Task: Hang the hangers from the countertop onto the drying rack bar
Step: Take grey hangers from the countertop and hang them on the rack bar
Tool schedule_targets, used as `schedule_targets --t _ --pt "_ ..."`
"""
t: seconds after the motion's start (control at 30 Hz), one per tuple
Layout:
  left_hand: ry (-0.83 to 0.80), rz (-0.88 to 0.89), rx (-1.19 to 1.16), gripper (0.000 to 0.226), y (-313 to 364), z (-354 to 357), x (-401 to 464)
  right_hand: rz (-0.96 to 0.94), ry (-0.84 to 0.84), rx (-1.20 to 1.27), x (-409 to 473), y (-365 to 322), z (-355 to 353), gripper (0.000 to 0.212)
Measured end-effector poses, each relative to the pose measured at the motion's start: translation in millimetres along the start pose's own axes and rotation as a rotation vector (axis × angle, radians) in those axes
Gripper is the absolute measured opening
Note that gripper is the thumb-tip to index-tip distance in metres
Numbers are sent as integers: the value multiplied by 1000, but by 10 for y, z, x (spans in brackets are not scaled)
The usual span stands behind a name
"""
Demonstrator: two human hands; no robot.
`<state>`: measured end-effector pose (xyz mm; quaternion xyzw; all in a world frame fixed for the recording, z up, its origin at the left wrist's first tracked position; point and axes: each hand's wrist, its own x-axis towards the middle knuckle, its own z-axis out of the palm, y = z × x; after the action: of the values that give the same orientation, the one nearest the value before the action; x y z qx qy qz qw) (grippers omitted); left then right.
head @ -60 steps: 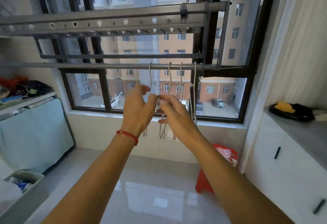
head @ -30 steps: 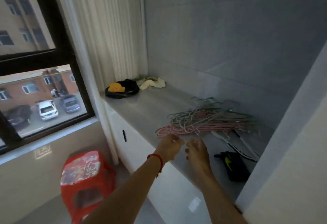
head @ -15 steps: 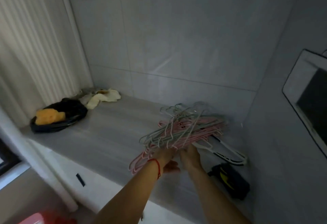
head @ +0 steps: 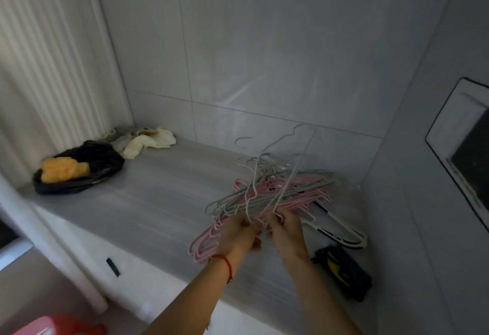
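Pinched by both the left hand (head: 238, 231) and right hand (head: 284, 228), thin pale wire hangers (head: 267, 173) are lifted from the tangled pink-and-green pile (head: 299, 189) on the grey countertop (head: 158, 197); hooks should be freed slowly.

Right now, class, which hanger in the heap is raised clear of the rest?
The pale thin wire hanger: both hands, left hand and right hand, hold its lower end, tilting it up above the pink and green hangers lying flat on the countertop.
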<state>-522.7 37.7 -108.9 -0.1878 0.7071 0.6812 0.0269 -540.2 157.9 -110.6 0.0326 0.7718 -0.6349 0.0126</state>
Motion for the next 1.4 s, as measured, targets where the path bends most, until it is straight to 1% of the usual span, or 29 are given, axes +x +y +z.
schedule_targets --t 0.1,0.2,0.27,0.33,0.4,0.47,0.5,0.57,0.6,0.63,0.67,0.73,0.77,0.8,0.87,0.93,0.97,1.0,1.03,1.13,1.2,1.3,1.4 --pt "86 104 -208 17 31 -120 -263 -90 -119 54 -186 -77 -23 17" --pt "169 155 -380 27 127 -259 -631 -167 -336 76 -455 -121 -16 17" --pt "230 135 -480 32 196 -336 -948 -201 -517 108 -714 -150 -26 16" --pt "268 68 -603 39 176 -449 -1299 -193 -675 113 -1002 -141 -44 16" --pt "297 49 -673 39 75 -568 -1698 -193 -816 73 -1261 -99 -50 16" --pt "350 30 -681 33 -90 -647 -2139 -236 -950 -68 -1503 -67 -40 15" --pt "372 13 -671 27 -153 -658 -2373 -270 -1006 -157 -1631 -57 -23 19" --pt "442 -25 -664 16 -297 -695 -2812 -357 -1041 -319 -1888 -64 3 33" --pt "486 -41 -655 22 -380 -715 -3014 -388 -1023 -357 -2012 -82 27 38" --pt "538 -59 -639 29 -462 -750 -3202 -405 -1006 -376 -2151 -111 47 39" --pt "593 -75 -632 32 -538 -783 -3387 -406 -1013 -378 -2292 -111 99 36" --pt "690 -102 -604 25 -653 -814 -3770 -399 -1084 -376 -2631 -123 213 24" --pt "729 -113 -586 23 -703 -817 -3971 -395 -1128 -381 -2826 -126 278 22" --pt "768 -116 -570 23 -763 -816 -4166 -368 -1178 -353 -3033 -125 348 26" --pt "845 -109 -527 31 -881 -815 -4565 -282 -1269 -305 -3477 -125 466 42" --pt "890 -105 -500 35 -1020 -794 -4968 -127 -1366 -264 -3936 -100 557 45" --pt "907 -118 -487 38 -1098 -783 -5175 -31 -1393 -266 -4150 -58 594 52" --pt "921 -136 -482 39 -1202 -780 -5380 45 -1407 -262 -4365 33 667 64" --pt "930 -157 -486 38 -1302 -767 -5583 88 -1429 -279 -4591 88 653 69" --pt "964 -215 -514 34 -1672 -736 -6222 74 -1540 -337 -5326 267 552 69" --pt "1009 -252 -548 33 -1890 -723 -6666 67 -1603 -433 -5825 361 467 68" --pt "1086 -291 -599 34 -2103 -731 -7340 48 -1679 -495 -6556 487 383 70" --pt "1178 -319 -612 36 -2261 -818 -7954 0 -1752 -488 -7204 518 305 61"
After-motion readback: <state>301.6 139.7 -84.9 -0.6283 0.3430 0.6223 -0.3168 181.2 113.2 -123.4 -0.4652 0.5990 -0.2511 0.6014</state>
